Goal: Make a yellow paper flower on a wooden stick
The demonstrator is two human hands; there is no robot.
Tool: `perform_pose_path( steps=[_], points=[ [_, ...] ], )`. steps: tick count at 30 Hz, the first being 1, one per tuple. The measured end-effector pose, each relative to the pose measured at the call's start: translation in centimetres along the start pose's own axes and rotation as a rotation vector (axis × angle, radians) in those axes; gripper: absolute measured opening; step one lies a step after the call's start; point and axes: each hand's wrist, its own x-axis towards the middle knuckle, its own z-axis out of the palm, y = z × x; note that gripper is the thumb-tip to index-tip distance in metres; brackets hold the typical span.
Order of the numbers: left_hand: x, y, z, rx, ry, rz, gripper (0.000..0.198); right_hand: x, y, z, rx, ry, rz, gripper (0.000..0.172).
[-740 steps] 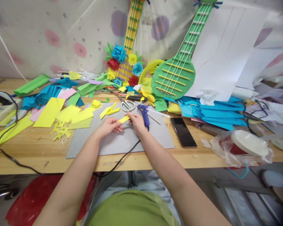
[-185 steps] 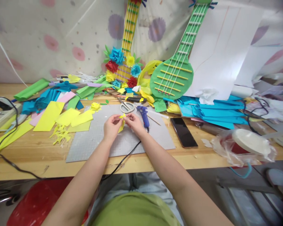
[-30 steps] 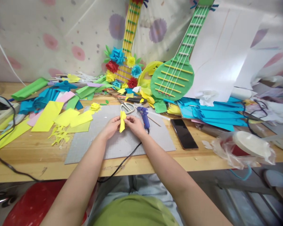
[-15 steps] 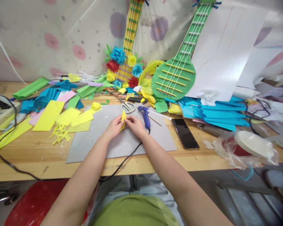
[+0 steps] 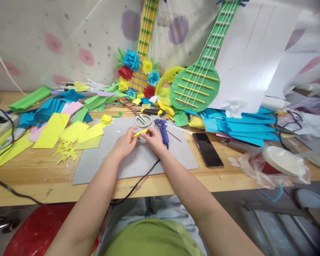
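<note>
Between my two hands is a small folded piece of yellow paper, held low over the grey cutting mat. My left hand has its fingers closed on the paper's left end. The right end is pinched by my right hand. Just beyond the hands lie scissors with pale handles. A blue glue gun rests beside my right hand, its black cord running under my right forearm. On the mat's back left edge sits a yellow paper flower.
Yellow paper sheets and fringed scraps lie to the left. A phone is on the right, near a plastic-wrapped roll. Behind stand a green paper instrument and a yellow flowered one. Blue paper is stacked at back right.
The yellow paper has turned from upright to nearly level between my hands. My left hand has shifted slightly left, its fingers more extended. The whole view has shifted a little.
</note>
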Motion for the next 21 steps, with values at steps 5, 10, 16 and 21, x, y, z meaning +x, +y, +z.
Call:
perform_pose_path(
  steps=[5, 10, 16, 21],
  points=[
    [0.2, -1.1, -1.0, 0.186, 0.067, -0.049, 0.024, -0.1, 0.0, -0.1, -0.233, 0.033, 0.019, 0.013],
    [0.4, -1.4, -0.4, 0.282, 0.135, 0.035, 0.021, -0.7, -0.5, -0.1, -0.53, 0.024, -0.037, 0.012],
    [0.7, -2.4, -0.5, 0.289, 0.123, 0.159, 0.018, -0.9, -0.9, -0.2, -0.749, -0.003, -0.024, 0.013],
    [0.6, -3.1, -1.6, 0.192, 0.012, 0.006, 0.021, -0.9, -1.0, -0.2, -0.808, -0.019, -0.019, 0.014]
  ],
)
